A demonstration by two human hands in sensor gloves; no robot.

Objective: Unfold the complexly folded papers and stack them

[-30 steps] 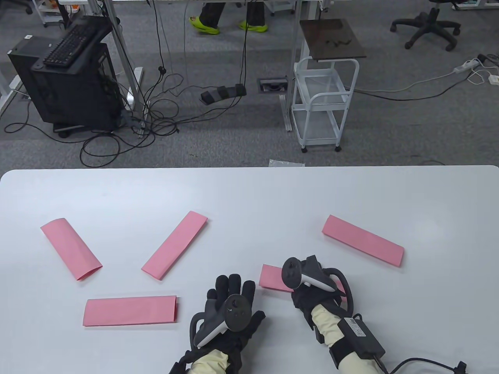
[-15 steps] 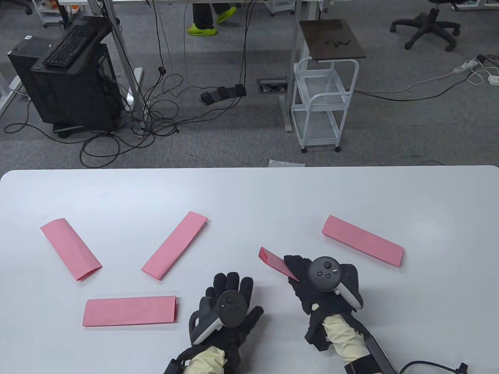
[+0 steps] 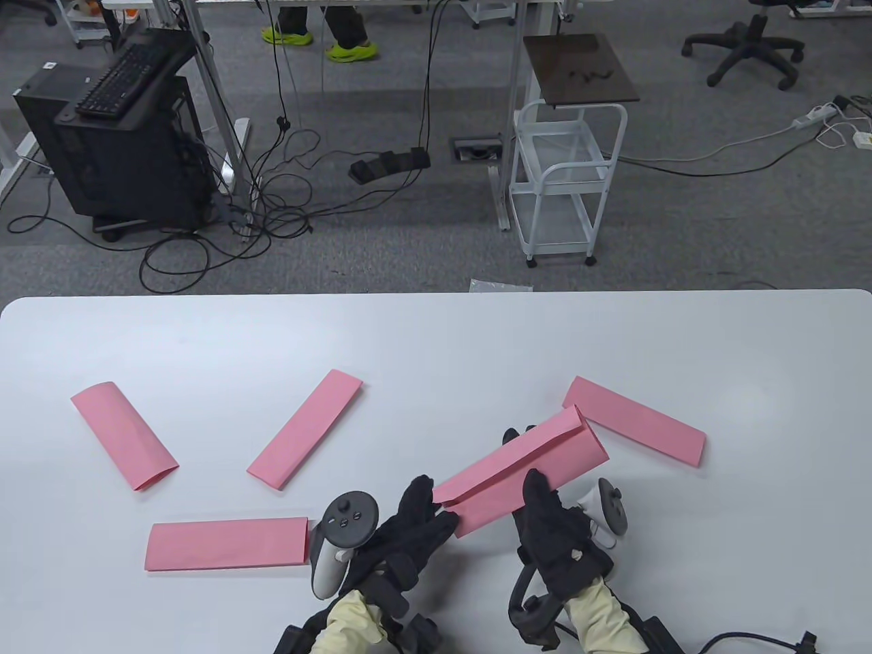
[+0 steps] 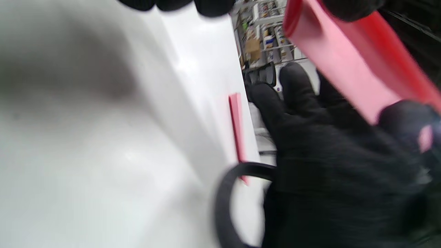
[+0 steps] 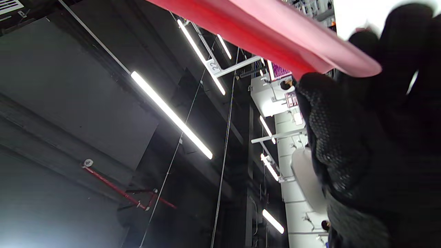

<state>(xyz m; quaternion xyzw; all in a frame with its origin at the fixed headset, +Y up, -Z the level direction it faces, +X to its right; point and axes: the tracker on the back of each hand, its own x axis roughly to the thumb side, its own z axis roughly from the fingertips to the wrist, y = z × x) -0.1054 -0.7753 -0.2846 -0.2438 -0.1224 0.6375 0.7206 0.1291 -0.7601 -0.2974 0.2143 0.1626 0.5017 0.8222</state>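
Your left fingers (image 3: 429, 507) are pinching the near-left end of the held paper (image 3: 521, 477), and your right thumb (image 3: 538, 487) is pressing on its front face while the other right fingers (image 3: 511, 436) are curling behind it, so both hands are grasping this one paper. Your left hand (image 3: 402, 538) and your right hand (image 3: 558, 545) are lifting it above the table (image 3: 436, 340), tilted, with the far-right end higher in the view. Its top flap is standing a little open along the fold. In the right wrist view the paper (image 5: 275, 31) is crossing the top, above the glove. Four other folded papers are lying flat on the table: one (image 3: 633, 420) just behind the held paper, one (image 3: 304, 428) in the middle-left, one (image 3: 124, 434) at far left, and one (image 3: 227, 543) near your left hand.
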